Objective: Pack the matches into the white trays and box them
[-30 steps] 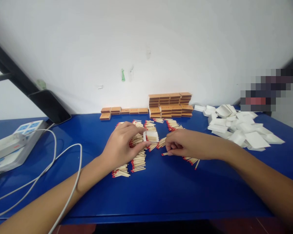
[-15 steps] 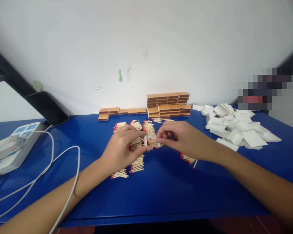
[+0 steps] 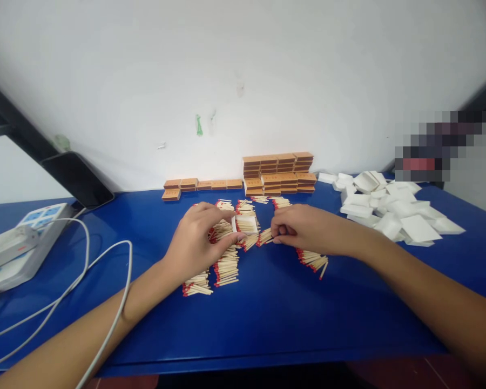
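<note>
My left hand pinches a small white matchbox tray between thumb and fingers, holding it just above the blue table. Red-tipped matches lie in the tray. My right hand rests a little to the right with its fingers curled onto a small bunch of matches on the table. Loose piles of matches lie spread under and between both hands.
Stacks of brown matchboxes line the wall behind. A heap of white empty trays lies at the right. A white power strip with white cables sits at the left, and a dark phone leans on the wall.
My right hand had come up to the tray half a second ago; it has since dropped back right onto the matches on the table. The left hand keeps hold of the tray.
</note>
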Tool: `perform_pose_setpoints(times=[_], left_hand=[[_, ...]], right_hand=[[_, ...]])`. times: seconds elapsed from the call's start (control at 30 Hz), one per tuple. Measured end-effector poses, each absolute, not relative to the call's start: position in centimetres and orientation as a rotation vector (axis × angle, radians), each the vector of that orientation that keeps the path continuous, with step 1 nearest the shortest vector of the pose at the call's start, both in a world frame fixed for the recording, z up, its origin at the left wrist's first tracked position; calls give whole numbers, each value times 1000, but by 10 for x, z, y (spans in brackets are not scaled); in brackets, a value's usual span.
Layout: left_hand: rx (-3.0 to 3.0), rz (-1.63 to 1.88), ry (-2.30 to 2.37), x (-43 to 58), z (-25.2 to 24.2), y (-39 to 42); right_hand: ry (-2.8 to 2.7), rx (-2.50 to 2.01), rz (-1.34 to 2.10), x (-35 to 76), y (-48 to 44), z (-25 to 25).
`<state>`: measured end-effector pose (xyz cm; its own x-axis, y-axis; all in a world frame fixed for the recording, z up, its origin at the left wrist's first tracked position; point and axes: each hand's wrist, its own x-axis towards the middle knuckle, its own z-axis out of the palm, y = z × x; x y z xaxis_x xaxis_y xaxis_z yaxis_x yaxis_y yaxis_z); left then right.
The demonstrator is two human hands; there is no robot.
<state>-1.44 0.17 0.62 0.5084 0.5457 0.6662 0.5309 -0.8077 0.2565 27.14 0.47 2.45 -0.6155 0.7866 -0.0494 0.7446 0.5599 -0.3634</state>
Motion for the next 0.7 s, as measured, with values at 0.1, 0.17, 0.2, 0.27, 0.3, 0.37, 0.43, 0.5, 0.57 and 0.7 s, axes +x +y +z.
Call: perform_pose_setpoints(times=[0.1, 0.17, 0.2, 0.27, 0.3, 0.37, 0.43, 0.5, 0.57, 0.7], left_hand=[[2740, 1211, 951, -15, 5, 3], [2749, 1208, 946, -15, 5, 3], [2750, 1210, 944, -15, 5, 2], [2749, 1210, 937, -15, 5, 2], [2750, 1206, 932, -15, 5, 2], [2751, 1198, 927, -15, 5, 2], [2752, 1190, 930, -15, 5, 2], [2752, 1185, 933, -15, 4, 3], [2753, 1187, 929, -15, 4, 3], [2746, 1176, 933, -15, 5, 2]], right_hand=[[-2668, -1379, 574, 270, 4, 25], [-2673, -1364, 597, 270, 2, 26], [-2677, -1346, 610, 269, 1, 27], [-2683, -1308, 640, 268, 0, 28], [-2684, -1295, 653, 268, -1, 28], [-2685, -1280, 661, 267, -1, 27], [-2677, -1253, 646, 266, -1, 25], [-2673, -1206, 626, 266, 1, 23], [-2684, -1164, 621, 266, 3, 21], [-2672, -1167, 630, 266, 4, 20]])
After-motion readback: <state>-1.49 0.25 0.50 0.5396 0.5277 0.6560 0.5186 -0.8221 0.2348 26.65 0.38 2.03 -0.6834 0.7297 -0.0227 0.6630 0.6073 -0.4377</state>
